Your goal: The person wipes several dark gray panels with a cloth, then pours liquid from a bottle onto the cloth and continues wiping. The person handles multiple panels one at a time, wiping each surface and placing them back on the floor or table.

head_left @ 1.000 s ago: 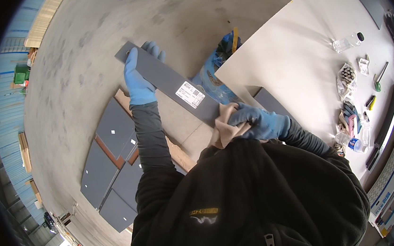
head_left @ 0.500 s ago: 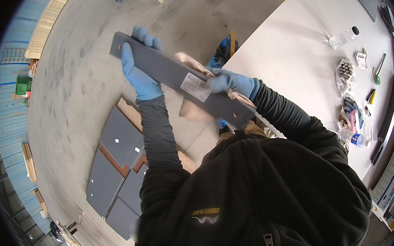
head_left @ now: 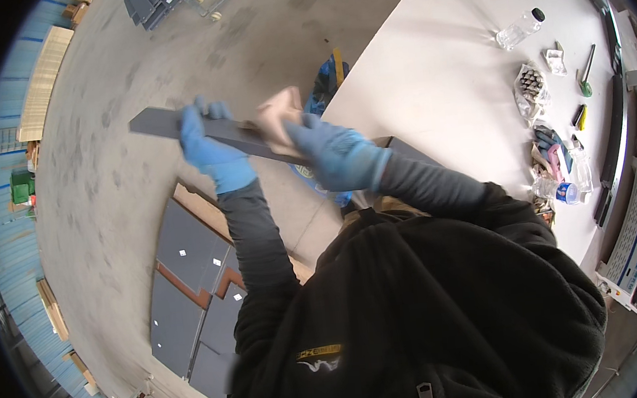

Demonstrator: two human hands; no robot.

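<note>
Grey concrete floor (head_left: 110, 181), dark smudges scattered, runs up to the left edge and left corner of a white table (head_left: 444, 72). Light falls pale on the tabletop, soft shadows toward its left edge. Far left: blue ribbed wall (head_left: 5, 252), probably sheet metal; rim distorted.

A workshop: concrete floor (head_left: 116, 172), grey panels (head_left: 197, 241), broad white worktable (head_left: 452, 71)

Blue gloves (head_left: 341, 153), black zipped jacket (head_left: 451, 301)

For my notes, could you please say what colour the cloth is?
The cloth is pinkish beige, seen in the head view.
</note>
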